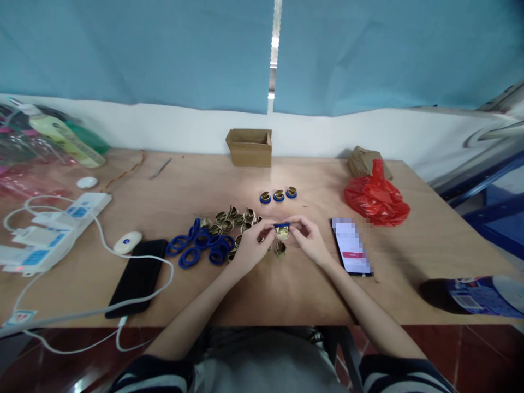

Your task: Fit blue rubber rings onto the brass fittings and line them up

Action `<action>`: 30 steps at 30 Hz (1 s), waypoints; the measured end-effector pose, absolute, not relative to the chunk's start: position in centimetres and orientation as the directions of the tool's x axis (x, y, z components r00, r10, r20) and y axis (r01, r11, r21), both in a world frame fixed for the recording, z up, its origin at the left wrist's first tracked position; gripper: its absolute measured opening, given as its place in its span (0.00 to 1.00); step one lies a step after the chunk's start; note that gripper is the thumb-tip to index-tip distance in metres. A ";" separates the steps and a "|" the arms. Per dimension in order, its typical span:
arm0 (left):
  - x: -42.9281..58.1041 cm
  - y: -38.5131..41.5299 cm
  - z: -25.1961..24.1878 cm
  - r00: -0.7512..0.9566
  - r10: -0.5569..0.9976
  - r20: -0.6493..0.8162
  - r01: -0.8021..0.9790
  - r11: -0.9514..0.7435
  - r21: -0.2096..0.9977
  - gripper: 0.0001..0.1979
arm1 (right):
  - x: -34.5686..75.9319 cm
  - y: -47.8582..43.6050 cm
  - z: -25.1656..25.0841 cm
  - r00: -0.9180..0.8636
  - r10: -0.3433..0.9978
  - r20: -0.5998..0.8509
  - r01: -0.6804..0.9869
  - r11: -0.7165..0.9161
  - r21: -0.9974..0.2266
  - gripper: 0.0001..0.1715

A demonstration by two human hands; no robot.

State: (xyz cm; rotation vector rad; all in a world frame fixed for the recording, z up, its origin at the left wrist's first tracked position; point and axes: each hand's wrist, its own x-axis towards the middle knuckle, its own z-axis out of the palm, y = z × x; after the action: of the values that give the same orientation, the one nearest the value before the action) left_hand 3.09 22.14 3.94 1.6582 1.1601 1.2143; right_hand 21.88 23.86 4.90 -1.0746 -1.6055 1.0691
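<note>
My left hand (250, 246) and my right hand (308, 238) meet over the middle of the wooden table (286, 295). Together their fingertips pinch one small brass cap (282, 231) with a blue ring on top of it. Just below it another brass cap (280, 249) lies on the table. To the left of my hands lies a pile of loose blue rings (200, 245), and behind it a cluster of several brass caps (235, 217). Three brass caps fitted with blue rings (278, 195) stand in a row farther back.
A lit phone (351, 246) lies right of my hands, a dark phone (137, 277) with a white cable at left. Power strips (53, 229) sit at the far left. A small cardboard box (249, 146) stands at the back, a red plastic bag (376, 196) back right, a dark container (475, 297) at the right edge.
</note>
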 end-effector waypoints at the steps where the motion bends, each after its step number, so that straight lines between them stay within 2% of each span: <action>1: 3.1 22.1 3.9 0.143 0.950 0.278 0.231 -0.305 0.924 0.11 | 21.8 23.9 4.9 -0.223 0.951 0.214 0.161 0.253 -0.954 0.09; 8: 3.5 21.7 3.6 0.192 0.941 0.280 0.121 -0.306 0.944 0.18 | 21.9 24.0 4.7 -0.257 0.918 0.302 0.079 0.332 -0.940 0.08; 12: 3.6 21.7 3.8 0.139 0.955 0.263 0.163 -0.284 0.945 0.20 | 21.9 23.9 5.0 -0.309 0.887 0.343 0.106 0.390 -0.915 0.07; 15: 3.6 21.7 3.9 0.096 0.960 0.262 0.218 -0.277 0.936 0.21 | 21.9 24.0 5.1 -0.311 0.900 0.306 0.113 0.355 -0.928 0.09; 17: 3.6 21.7 3.8 0.086 0.957 0.277 0.248 -0.290 0.924 0.22 | 22.4 24.4 5.0 -0.245 0.928 0.280 0.182 0.328 -0.927 0.09; 20: 3.7 21.5 3.7 0.092 0.943 0.319 0.293 -0.332 0.896 0.22 | 23.9 25.4 4.6 -0.126 0.956 0.265 0.391 0.293 -0.872 0.08; 24: 3.7 21.4 3.4 0.120 0.924 0.362 0.330 -0.381 0.864 0.23 | 25.9 26.6 3.5 -0.139 0.959 0.246 0.715 0.269 -0.645 0.07; 26: 3.6 21.4 3.4 0.129 0.922 0.366 0.334 -0.388 0.859 0.22 | 26.3 26.7 2.8 -0.160 0.960 0.229 0.773 0.266 -0.576 0.09; 30: 3.6 21.4 3.4 0.140 0.920 0.367 0.333 -0.392 0.857 0.22 | 25.8 26.5 2.0 -0.183 0.964 0.192 0.818 0.258 -0.514 0.13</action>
State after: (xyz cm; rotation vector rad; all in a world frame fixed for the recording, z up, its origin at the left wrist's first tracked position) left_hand 3.60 21.44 3.42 1.8170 1.2021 1.2461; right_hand 25.78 26.55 2.03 -1.6129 -2.0605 0.4086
